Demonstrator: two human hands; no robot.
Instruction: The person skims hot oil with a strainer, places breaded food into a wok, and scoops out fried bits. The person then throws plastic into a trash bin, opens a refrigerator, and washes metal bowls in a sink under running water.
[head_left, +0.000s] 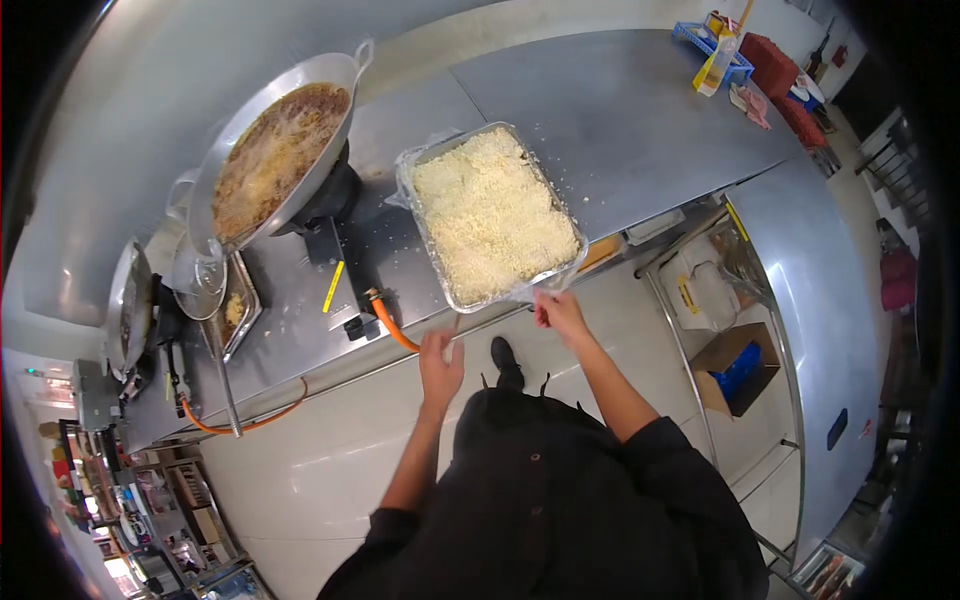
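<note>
A rectangular metal tray (pixel 437 262) on the steel counter is heaped with pale, crumb-like food (pixel 495 215). Clear plastic wrap (pixel 404 180) sticks out around its rim. My right hand (pixel 565 318) is at the tray's near right corner, beside the loose plastic there. Its fingers are curled, and what they hold, if anything, is hidden. Just off the counter's front edge, my left hand (pixel 440 368) is open with thumb and fingers apart, close to the orange gas hose (pixel 390 322).
A large two-handled wok (pixel 335 130) of bubbling oil and browned food (pixel 275 150) stands on a burner at the left. A long-handled strainer (pixel 200 285) rests across a smaller tray (pixel 243 318). A blue basket (pixel 738 70) sits far right. Below stands a rack with a cardboard box (pixel 715 378).
</note>
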